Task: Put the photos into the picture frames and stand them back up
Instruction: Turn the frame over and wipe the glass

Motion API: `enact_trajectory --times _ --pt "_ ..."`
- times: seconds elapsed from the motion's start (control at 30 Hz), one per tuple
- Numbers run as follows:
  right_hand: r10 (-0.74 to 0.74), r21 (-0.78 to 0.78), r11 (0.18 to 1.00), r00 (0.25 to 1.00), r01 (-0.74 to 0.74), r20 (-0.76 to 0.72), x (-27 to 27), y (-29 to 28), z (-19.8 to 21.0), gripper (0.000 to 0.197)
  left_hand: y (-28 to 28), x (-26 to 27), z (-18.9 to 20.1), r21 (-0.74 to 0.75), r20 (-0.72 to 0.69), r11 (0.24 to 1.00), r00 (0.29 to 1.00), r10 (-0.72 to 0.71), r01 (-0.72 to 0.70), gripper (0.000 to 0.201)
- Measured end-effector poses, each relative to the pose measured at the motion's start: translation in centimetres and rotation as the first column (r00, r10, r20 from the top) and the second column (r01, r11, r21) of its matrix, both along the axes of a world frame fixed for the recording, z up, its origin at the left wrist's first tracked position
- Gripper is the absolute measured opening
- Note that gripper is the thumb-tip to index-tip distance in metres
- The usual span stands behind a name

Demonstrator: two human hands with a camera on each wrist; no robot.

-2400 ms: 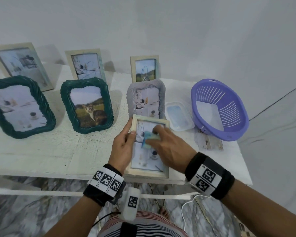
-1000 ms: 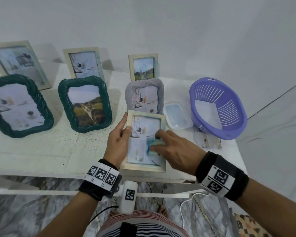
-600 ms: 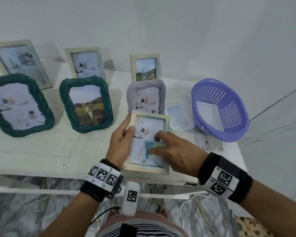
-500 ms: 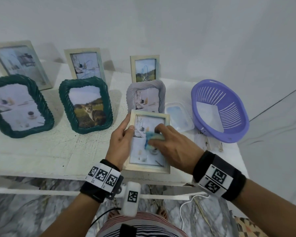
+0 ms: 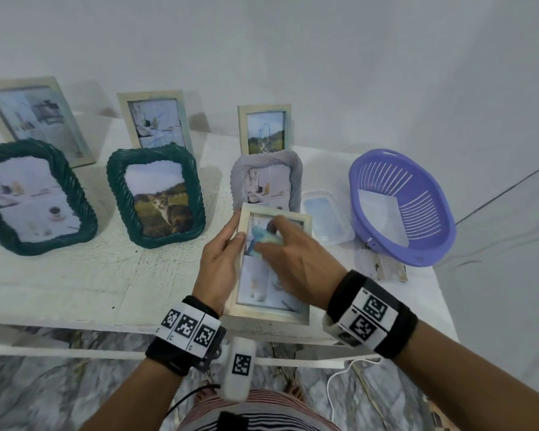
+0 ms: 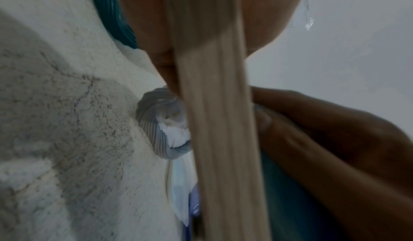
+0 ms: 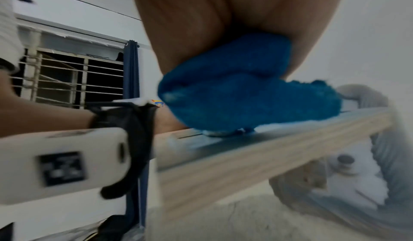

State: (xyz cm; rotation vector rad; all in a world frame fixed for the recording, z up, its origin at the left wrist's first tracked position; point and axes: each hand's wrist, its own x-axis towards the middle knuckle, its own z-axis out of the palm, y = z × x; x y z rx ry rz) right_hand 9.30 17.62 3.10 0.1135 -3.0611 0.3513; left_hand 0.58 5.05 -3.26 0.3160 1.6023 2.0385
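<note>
A light wooden picture frame (image 5: 268, 312) with a photo behind its glass is tilted up at the table's front edge. My left hand (image 5: 223, 259) grips its left side, thumb on the front rim. My right hand (image 5: 293, 259) holds a bunched blue cloth (image 5: 263, 239) pressed against the upper part of the glass. The right wrist view shows the cloth (image 7: 245, 89) under my fingers on the frame (image 7: 245, 156). In the left wrist view the frame's edge (image 6: 221, 138) runs between both hands.
A grey ribbed frame (image 5: 266, 178) stands just behind the held one. Two green frames (image 5: 156, 197) (image 5: 28, 197) stand to the left, with three wooden frames (image 5: 263, 129) along the wall. A clear plastic container (image 5: 325, 216) and a purple basket (image 5: 402, 206) sit to the right.
My right hand slid the blue cloth down and right across the glass, then back up to the upper part. The left hand kept its grip on the frame.
</note>
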Motion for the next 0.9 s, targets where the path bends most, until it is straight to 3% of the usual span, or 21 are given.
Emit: enact_trajectory --times 0.1,0.17,0.33,0.4,0.57,0.63,0.9 --pt "0.172 -0.059 0.984 0.980 -0.167 0.096 2.3 -0.6 -0.1 0.023 -0.2 0.0 0.4 -0.006 0.003 1.000 1.000 0.000 0.000 0.046" --pt "0.198 -0.029 0.980 0.974 -0.196 0.110 3.0 0.5 -0.3 0.025 -0.4 0.2 0.6 -0.010 -0.014 1.000 1.000 0.006 -0.006 0.046" --pt "-0.067 0.077 0.994 0.996 0.071 -0.054 0.5 2.9 -0.4 0.023 0.0 1.1 0.2 -0.009 -0.053 1.000 0.999 -0.002 0.002 0.046" --pt "-0.082 0.061 0.994 0.994 0.087 -0.070 -0.1 1.9 -0.4 0.024 0.3 1.3 0.4 -0.001 -0.050 1.000 0.999 -0.005 0.005 0.047" --pt "0.144 -0.009 0.990 0.985 -0.144 0.095 3.3 -0.8 -0.5 0.024 -0.1 0.9 0.1 0.036 0.039 0.999 0.999 -0.004 0.002 0.046" --pt "0.168 -0.003 0.986 0.979 -0.168 0.114 4.6 0.0 -0.5 0.027 -0.3 0.7 0.2 0.023 0.027 1.000 0.999 0.020 -0.021 0.046" --pt "-0.094 0.141 0.983 0.984 0.115 -0.150 1.5 2.5 -0.5 0.028 -0.1 0.7 0.2 0.010 -0.032 1.000 0.999 0.029 -0.028 0.045"
